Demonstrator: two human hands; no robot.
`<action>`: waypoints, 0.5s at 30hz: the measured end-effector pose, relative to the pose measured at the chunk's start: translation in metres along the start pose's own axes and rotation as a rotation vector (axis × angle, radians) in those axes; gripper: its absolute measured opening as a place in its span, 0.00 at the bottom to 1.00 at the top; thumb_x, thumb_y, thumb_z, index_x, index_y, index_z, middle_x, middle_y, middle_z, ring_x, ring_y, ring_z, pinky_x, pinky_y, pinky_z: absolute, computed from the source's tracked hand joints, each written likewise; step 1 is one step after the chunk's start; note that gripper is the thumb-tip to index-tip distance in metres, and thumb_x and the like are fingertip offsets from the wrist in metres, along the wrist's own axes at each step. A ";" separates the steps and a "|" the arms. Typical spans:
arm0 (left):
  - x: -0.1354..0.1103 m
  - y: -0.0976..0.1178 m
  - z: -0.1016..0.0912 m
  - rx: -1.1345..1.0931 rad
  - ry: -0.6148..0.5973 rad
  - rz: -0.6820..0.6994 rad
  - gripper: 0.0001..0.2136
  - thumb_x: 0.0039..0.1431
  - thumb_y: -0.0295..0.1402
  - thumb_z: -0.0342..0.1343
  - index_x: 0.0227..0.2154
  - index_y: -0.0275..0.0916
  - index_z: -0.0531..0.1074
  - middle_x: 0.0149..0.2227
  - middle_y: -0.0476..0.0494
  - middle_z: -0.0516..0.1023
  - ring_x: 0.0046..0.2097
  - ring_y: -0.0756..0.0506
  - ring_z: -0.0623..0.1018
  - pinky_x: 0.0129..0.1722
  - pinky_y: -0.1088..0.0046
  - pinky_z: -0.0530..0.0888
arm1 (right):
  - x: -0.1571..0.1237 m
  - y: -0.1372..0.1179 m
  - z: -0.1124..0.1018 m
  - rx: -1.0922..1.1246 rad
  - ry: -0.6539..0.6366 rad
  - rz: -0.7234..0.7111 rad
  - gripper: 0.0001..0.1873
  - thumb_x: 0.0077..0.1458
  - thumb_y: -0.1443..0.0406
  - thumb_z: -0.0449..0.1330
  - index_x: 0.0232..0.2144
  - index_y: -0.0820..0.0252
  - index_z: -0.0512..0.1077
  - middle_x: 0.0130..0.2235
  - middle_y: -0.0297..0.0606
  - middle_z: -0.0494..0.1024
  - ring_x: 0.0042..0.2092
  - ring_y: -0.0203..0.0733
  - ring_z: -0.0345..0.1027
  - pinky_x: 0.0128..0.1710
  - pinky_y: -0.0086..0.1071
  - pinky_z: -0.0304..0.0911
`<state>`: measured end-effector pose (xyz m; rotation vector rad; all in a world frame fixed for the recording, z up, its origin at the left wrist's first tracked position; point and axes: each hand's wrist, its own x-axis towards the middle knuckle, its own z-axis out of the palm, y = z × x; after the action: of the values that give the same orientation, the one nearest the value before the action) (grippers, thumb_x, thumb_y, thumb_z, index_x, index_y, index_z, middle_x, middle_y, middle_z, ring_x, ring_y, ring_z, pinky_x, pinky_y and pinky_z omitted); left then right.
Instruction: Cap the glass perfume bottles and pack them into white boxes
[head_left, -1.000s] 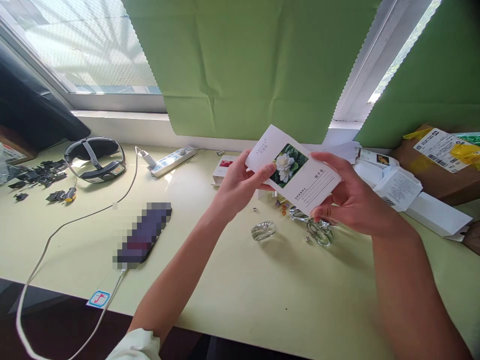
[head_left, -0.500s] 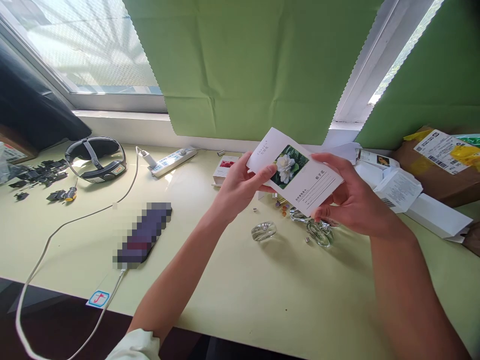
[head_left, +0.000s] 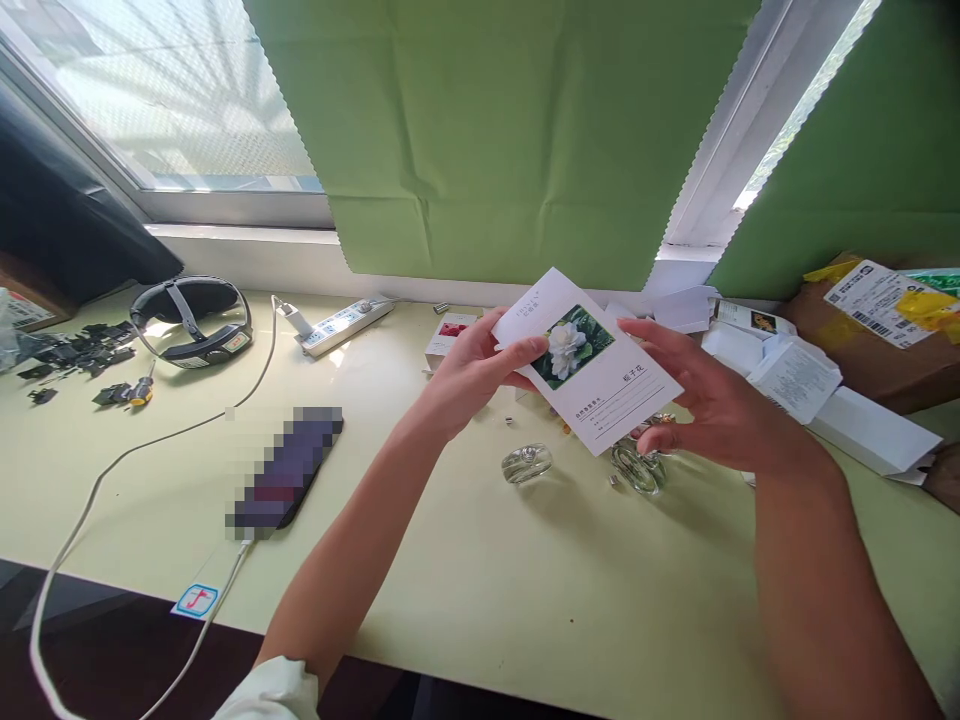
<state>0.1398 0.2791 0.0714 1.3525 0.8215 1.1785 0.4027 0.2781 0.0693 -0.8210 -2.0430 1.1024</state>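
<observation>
The left hand (head_left: pixel 474 375) grips the white flower-printed card (head_left: pixel 586 365), thumb across its front; the right hand (head_left: pixel 716 405) is spread loose at its right edge, contact unclear. Lifting looks done: the card is above the table (head_left: pixel 450 590), not yet set down. Below, 1 glass bottle (head_left: pixel 526 463) lies apart from other glassware (head_left: pixel 641 470); white boxes (head_left: pixel 799 375) lie rightward

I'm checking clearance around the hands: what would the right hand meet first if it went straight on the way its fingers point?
Most likely the white card that the left hand holds; whether the right hand touches it is unclear.
</observation>
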 end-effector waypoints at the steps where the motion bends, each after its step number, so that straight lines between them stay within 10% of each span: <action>1: 0.000 0.000 -0.001 0.011 -0.003 -0.007 0.16 0.58 0.40 0.63 0.46 0.40 0.71 0.47 0.39 0.80 0.47 0.39 0.81 0.40 0.66 0.83 | -0.001 0.000 -0.002 -0.011 -0.003 0.001 0.45 0.48 0.60 0.72 0.63 0.28 0.58 0.57 0.33 0.73 0.55 0.54 0.70 0.49 0.49 0.74; 15: -0.001 0.001 0.000 0.005 -0.103 -0.019 0.17 0.60 0.41 0.61 0.49 0.38 0.73 0.49 0.37 0.79 0.48 0.38 0.81 0.40 0.66 0.82 | 0.000 0.000 -0.004 -0.047 0.016 -0.036 0.42 0.47 0.60 0.73 0.61 0.28 0.62 0.48 0.30 0.78 0.52 0.51 0.73 0.53 0.51 0.71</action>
<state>0.1397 0.2776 0.0722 1.3951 0.7625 1.0831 0.4057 0.2800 0.0715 -0.8112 -2.0691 1.0284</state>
